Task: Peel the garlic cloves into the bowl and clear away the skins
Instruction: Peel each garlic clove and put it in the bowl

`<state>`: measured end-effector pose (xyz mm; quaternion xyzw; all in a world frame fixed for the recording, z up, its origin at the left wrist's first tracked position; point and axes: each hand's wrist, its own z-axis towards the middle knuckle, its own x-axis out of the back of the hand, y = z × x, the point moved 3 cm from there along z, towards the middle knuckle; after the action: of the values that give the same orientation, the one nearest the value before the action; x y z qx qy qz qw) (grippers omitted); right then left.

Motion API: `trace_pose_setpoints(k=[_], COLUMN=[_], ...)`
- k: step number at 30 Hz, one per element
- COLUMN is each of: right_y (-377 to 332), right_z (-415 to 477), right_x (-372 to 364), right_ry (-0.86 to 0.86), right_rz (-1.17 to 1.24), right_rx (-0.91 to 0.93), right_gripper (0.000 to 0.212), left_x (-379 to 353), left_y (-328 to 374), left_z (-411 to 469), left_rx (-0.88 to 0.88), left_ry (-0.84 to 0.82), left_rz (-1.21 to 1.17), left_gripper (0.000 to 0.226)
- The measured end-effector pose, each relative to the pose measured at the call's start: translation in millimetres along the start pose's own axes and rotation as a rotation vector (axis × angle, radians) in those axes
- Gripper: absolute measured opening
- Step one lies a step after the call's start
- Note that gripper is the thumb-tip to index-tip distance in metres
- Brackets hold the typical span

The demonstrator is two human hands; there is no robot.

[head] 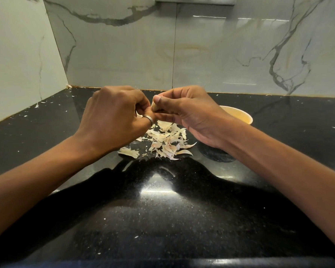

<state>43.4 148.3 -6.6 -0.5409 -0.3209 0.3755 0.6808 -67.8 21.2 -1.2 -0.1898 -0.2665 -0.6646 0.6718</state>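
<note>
Pale garlic clove [154,108] sits pinched in the right hand [188,113] above the skins [166,140]; the left hand [116,117] curls its fingers onto its end (probably picking skin). Best peel over that pile, well short of the yellow bowl [243,115].

text: none readable | labels: none | brands: none | numbers: none | signs: none

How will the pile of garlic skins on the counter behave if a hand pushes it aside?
The garlic skins look thin and curled, so they are probably very light and floppy. Loose flakes lie scattered on the glossy counter, so a push would likely scatter some.
</note>
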Motion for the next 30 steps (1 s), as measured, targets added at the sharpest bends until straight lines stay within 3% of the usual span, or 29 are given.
trace_pose_setpoints(k=[11,16,20,30], right_y=[0.2,-0.7,-1.4,-3.4], right_z=[-2.3,-2.4,-2.3,-2.2], right_x=[0.6,0.8,1.6,-0.1], right_ry=[-0.007,-0.007,-0.01,-0.02], right_rz=[-0.021,-0.01,0.01,0.016], right_rx=[-0.008,-0.013,-0.029,-0.016], right_gripper=[0.019,0.011,0.013,0.018], left_x=[-1.3,-1.1,-4.6,-10.6], left_y=[-1.1,-2.8,-10.5,-6.8], left_z=[1.4,1.9,2.2,0.8], left_rx=[0.107,0.35,0.538,0.836], left_ry=[-0.011,-0.089,-0.163,-0.177], left_rz=[-0.097,-0.382,-0.571,-0.878], left_gripper=[0.019,0.039,0.014,0.025])
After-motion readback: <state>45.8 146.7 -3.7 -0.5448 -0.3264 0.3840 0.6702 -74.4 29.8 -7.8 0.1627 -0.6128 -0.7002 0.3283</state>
